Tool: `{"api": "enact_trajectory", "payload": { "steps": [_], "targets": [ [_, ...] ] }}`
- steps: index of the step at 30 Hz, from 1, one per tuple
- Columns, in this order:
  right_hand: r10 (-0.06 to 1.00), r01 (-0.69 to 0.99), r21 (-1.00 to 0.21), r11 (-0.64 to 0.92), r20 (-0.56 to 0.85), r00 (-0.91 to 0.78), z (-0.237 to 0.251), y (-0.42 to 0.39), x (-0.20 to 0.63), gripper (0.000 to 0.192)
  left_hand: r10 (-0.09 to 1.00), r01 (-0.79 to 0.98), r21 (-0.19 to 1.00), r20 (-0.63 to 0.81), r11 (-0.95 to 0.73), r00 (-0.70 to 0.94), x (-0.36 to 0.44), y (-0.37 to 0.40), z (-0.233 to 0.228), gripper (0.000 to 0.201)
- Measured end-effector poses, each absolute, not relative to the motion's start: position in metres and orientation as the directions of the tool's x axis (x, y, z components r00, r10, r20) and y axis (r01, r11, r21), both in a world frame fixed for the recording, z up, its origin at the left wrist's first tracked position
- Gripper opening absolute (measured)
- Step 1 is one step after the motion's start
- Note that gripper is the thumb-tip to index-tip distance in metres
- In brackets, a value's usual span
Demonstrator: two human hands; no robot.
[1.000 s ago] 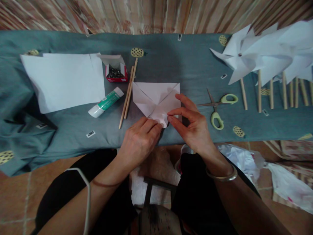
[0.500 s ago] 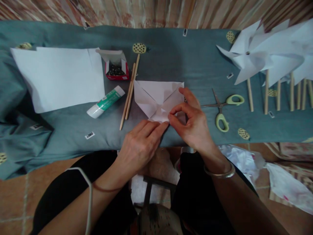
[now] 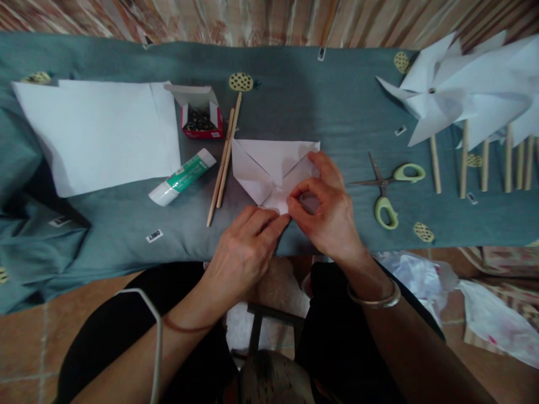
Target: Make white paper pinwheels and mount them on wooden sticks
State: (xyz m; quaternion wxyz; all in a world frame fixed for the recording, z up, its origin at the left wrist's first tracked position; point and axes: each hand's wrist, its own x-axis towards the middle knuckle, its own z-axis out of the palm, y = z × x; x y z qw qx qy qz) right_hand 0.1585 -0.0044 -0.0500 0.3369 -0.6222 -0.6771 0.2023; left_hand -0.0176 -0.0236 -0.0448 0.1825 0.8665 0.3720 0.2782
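A white sheet of paper (image 3: 269, 152) with slits running in from its corners lies before me, its near part folded up toward the middle. My left hand (image 3: 248, 247) grips the near edge, fingers pressed together on the paper. Thumb and index finger of my right hand (image 3: 324, 210) pinch the folded part close to the left fingertips, while other fingers rest near the paper's right side. The near edge is partly hidden by both hands. Two wooden sticks (image 3: 224, 163) lie just left of the paper. To its right are open scissors (image 3: 382, 182) with green handles.
A red and white box (image 3: 202, 120) of small metal pieces stands open at the back left. Beside it are a glue stick (image 3: 183, 177) and blank white paper (image 3: 113, 134). Several finished paper pinwheels (image 3: 450, 90) on sticks lie at the far right of the green cloth (image 3: 345, 101).
Both hands stay on the paper with only small finger shifts at the folded near edge. The view has moved slightly.
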Motion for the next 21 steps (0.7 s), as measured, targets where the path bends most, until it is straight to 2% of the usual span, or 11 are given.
{"api": "enact_trajectory", "payload": {
  "steps": [6, 21],
  "targets": [
    [0.979, 0.711, -0.690, 0.131, 0.202, 0.016, -0.0490, -0.0057, 0.1568, 0.012, 0.757, 0.543, 0.541, 0.335, -0.642, 0.561, -0.0161, -0.0227, -0.0449, 0.023],
    [0.973, 0.725, -0.671, 0.154, 0.230, 0.007, -0.0519, -0.0058, 0.1568, 0.005, 0.759, 0.554, 0.531, 0.325, -0.640, 0.565, -0.0158, -0.0237, -0.0452, 0.024]
  ]
}}
